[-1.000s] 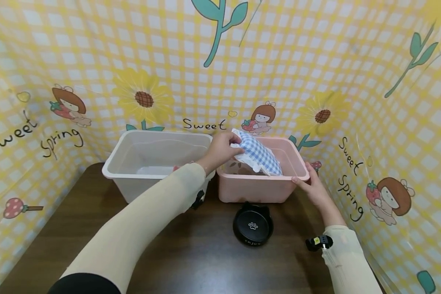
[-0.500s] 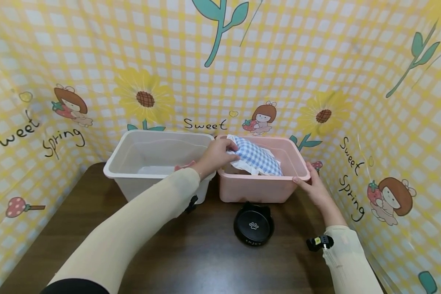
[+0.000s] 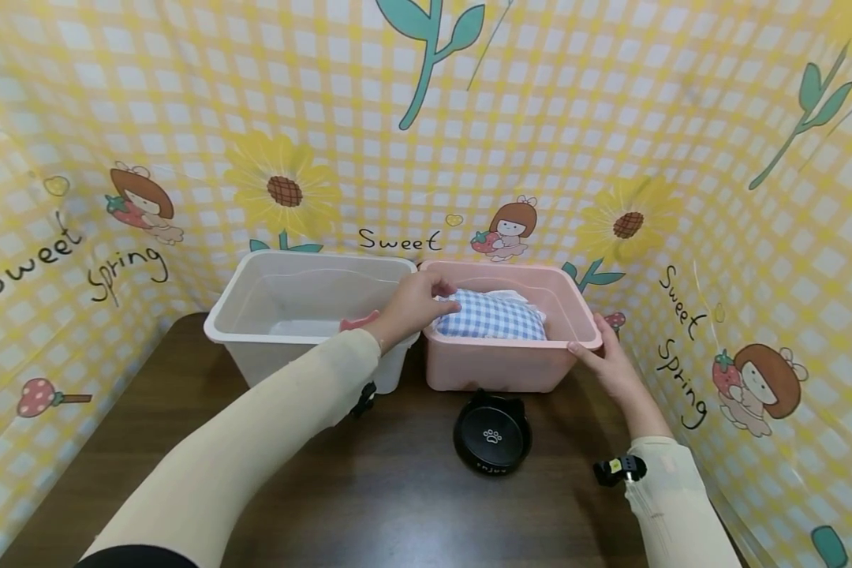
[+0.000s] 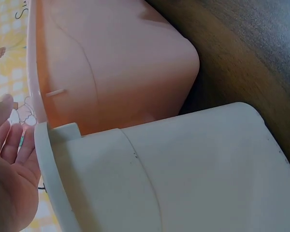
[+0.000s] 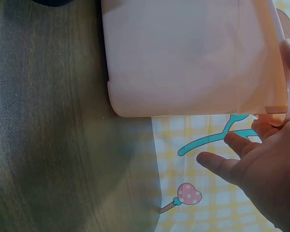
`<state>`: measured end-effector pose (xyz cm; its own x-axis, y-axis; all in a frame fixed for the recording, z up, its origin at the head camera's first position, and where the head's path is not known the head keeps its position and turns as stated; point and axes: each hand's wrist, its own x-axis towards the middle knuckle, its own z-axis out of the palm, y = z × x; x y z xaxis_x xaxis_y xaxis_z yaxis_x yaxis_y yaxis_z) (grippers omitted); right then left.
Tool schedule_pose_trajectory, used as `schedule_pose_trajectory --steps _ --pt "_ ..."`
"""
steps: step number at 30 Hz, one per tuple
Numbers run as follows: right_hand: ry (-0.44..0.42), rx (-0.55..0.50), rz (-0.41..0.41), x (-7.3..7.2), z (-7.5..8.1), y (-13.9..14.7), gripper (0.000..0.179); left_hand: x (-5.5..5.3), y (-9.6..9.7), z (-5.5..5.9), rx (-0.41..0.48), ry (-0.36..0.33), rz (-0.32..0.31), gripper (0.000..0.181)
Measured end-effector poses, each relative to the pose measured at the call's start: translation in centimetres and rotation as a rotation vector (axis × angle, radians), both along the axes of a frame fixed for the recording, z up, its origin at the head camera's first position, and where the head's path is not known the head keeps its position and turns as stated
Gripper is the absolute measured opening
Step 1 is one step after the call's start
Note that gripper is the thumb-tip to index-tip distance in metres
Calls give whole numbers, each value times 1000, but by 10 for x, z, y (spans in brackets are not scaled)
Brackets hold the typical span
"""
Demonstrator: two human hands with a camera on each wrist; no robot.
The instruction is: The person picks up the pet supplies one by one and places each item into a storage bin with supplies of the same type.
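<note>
Likely placing step: 1 checked cushion (image 3: 497, 317) inside pink bin (image 3: 497, 368), left hand (image 3: 412, 304) fingers parted at bin's left end, right hand (image 3: 610, 368) gripping its right; next calls for left withdrawing.

Blue-checked cushion (image 3: 495, 319) inside pink bin (image 3: 497, 368), left fingers (image 3: 438, 283) at its left end, right fingers (image 3: 607, 330) at bin's corner

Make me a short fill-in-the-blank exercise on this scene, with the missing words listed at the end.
1. Altogether ____ bins stand side by side on the table.
2. The blue checked cushion lies inside the ____ bin.
3. The person's ____ hand holds that bin by a front corner.
4. The black bowl shows a white ____ print.

Missing words: two; pink; right; paw.
</note>
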<state>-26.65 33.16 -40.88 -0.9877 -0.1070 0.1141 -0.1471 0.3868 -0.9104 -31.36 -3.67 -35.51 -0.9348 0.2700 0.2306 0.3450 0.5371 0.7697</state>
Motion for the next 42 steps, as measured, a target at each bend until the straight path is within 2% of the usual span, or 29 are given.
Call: schedule_pose_trajectory --steps 2,7,8,12,16,25,32,39,42 --pt "3 1 1 0 0 0 90 1 -1 1 2 0 -11 30" --pt "7 21 -1 -9 -15 8 90 4 -6 0 31 5 -37 32" --pt "7 20 1 -8 -14 5 90 5 -8 -1 38 8 -41 33" --pt "13 20 7 -3 -16 0 89 14 -18 1 65 20 -51 36" --pt "21 22 4 -10 -29 6 90 24 -25 5 85 22 -43 33" --pt "19 71 -11 -9 -21 11 92 29 -30 8 122 41 -24 27" --pt "6 73 13 -10 -14 6 88 48 -27 -3 234 -19 -17 26" --pt "-37 68 -17 -8 -8 5 89 63 -20 -12 262 13 -52 28" --pt "-41 66 -18 -7 -5 4 89 69 -18 -17 292 2 -61 26"
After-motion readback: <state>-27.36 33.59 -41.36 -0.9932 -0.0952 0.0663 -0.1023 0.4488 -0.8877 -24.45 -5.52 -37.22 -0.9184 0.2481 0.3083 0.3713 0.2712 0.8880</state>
